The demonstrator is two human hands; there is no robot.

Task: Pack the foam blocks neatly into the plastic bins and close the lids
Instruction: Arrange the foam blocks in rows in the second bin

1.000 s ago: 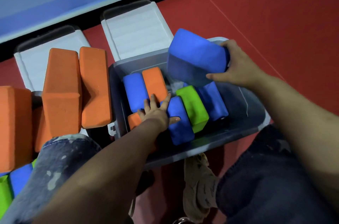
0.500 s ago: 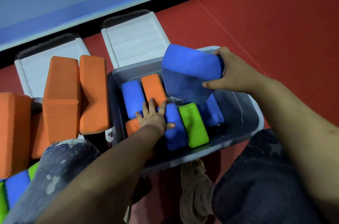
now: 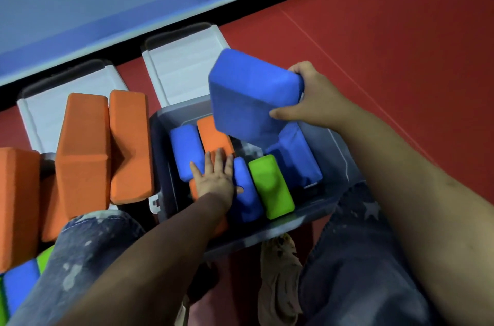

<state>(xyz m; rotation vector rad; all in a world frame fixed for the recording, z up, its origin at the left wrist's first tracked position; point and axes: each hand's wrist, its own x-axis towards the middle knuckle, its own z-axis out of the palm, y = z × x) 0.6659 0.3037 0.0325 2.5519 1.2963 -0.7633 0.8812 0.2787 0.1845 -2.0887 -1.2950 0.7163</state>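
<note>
A clear plastic bin [image 3: 339, 165] stands on the red floor between my knees, its white lid [image 3: 184, 69] folded open behind it. Inside stand several foam blocks on edge: a blue block [image 3: 184, 152], an orange block [image 3: 213, 136], another blue block [image 3: 246, 192], a green block [image 3: 270, 186] and a blue block [image 3: 294, 160] at the right. My left hand [image 3: 213, 178] lies flat with straight fingers on the blocks at the bin's left. My right hand [image 3: 312, 96] grips a large blue block [image 3: 251, 93], tilted above the bin's far right part.
A second bin to the left has its white lid [image 3: 45, 109] open and is overfilled with big orange blocks [image 3: 85, 152] rising above its rim. Blue and green blocks [image 3: 18, 288] lie at the lower left. A blue padded wall [image 3: 133, 5] runs behind.
My right hand has carried the large blue block leftwards and lower over the bin, tilting it. My left hand stayed pressed on the blocks inside.
</note>
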